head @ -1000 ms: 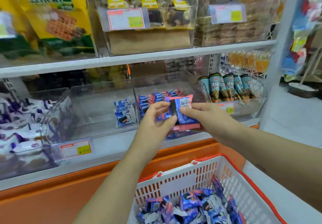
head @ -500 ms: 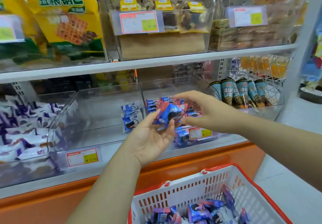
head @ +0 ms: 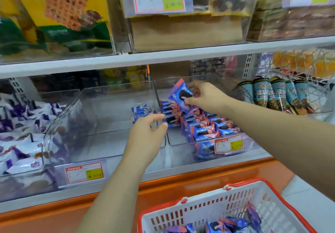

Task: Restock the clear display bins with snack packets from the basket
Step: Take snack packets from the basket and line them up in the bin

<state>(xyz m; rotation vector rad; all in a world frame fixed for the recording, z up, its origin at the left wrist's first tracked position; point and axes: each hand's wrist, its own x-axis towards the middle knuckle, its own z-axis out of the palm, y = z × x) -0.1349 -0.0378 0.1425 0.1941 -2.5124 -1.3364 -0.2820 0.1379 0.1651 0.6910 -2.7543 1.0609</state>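
Note:
My right hand [head: 204, 97] pinches a blue and pink snack packet [head: 178, 95] and holds it upright above the right clear bin [head: 183, 143]. Rows of matching packets [head: 203, 125] fill that bin. In front of the divider between the bins hovers my left hand [head: 147, 133], fingers spread and holding nothing. The middle clear bin [head: 101, 147] holds only a few blue packets [head: 140, 112] at its back right. At the bottom right is the white basket with a red rim [head: 199, 212], and more blue packets [head: 233, 223] lie in it.
A left bin holds white and purple packets [head: 20, 133]. Teal cone-shaped snacks [head: 277, 95] stand at the right beside a wire rack [head: 308, 66]. The upper shelf [head: 163, 55] carries yellow bags and boxed goods. An orange ledge [head: 181, 185] runs below the bins.
My right hand took the packet from between both hands and lifted it up and back over the right bin. My left hand let go and opened. The view moved closer.

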